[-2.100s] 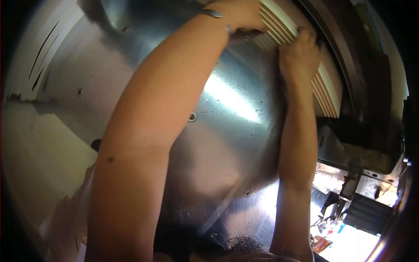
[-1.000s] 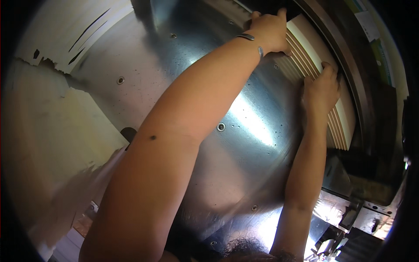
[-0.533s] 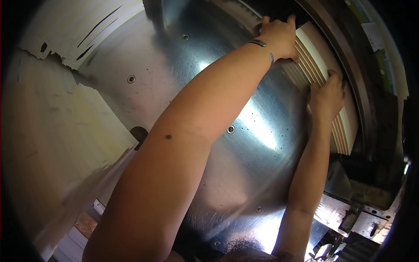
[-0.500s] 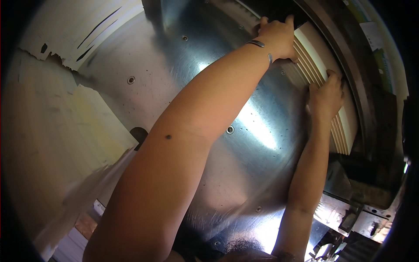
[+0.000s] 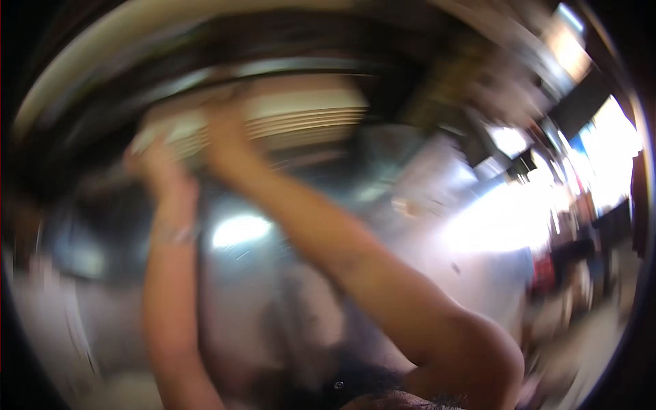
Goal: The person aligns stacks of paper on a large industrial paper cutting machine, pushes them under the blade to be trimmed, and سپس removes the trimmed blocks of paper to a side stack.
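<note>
left hand [image 5: 156, 158] and right hand [image 5: 227, 134] at a pale layered stack [image 5: 307, 113], finger spread and grip unclear through blur

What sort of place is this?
Probably a workshop, though the view is blurred: a shiny grey metal work surface, a pale stack of flat, layered pieces, and a long dark structure beyond it.

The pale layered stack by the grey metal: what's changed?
The view has swung, carrying the pale layered stack from upper right to upper left of the picture; blur hides whether it slid. The bare left hand stays at one end, the bare right hand farther along it.
</note>
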A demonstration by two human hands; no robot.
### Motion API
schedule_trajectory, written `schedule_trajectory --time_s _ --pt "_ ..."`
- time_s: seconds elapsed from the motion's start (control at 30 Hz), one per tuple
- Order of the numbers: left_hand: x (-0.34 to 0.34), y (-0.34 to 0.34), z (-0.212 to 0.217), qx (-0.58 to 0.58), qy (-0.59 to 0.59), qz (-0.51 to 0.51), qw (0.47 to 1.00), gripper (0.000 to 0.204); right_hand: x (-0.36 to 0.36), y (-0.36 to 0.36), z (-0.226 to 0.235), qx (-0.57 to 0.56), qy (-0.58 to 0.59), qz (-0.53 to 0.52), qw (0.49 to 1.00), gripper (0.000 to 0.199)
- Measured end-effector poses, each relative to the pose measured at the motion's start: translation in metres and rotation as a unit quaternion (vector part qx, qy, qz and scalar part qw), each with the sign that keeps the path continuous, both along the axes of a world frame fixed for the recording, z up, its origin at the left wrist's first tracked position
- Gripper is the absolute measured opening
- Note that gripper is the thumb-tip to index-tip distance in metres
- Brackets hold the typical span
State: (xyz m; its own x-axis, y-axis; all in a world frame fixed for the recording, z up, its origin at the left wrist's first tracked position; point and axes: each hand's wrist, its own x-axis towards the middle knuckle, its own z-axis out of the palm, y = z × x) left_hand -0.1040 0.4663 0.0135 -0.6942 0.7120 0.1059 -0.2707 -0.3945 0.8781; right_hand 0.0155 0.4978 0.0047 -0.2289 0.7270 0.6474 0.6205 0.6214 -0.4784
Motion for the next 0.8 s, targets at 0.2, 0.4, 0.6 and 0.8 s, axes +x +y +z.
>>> schedule_trajectory --time_s 0.2,0.4,0.6,0.8 --pt "0.021 -0.007 -0.004 -0.024 -0.027 -0.156 0.987 0.045 -0.012 0.004 0.006 0.126 -0.147 -0.139 0.971 0.031" --pt "0.041 -0.001 -0.007 -0.071 -0.062 -0.287 0.953 0.050 0.006 0.012 0.008 0.121 -0.142 -0.160 0.969 0.041" --pt "0.042 -0.002 -0.009 -0.058 0.013 -0.208 0.976 0.046 0.000 0.013 0.005 0.126 -0.115 -0.141 0.975 0.042" --pt "0.054 -0.008 0.000 -0.053 -0.073 -0.268 0.959 0.065 0.009 0.011 0.007 0.122 -0.120 -0.152 0.973 0.041"
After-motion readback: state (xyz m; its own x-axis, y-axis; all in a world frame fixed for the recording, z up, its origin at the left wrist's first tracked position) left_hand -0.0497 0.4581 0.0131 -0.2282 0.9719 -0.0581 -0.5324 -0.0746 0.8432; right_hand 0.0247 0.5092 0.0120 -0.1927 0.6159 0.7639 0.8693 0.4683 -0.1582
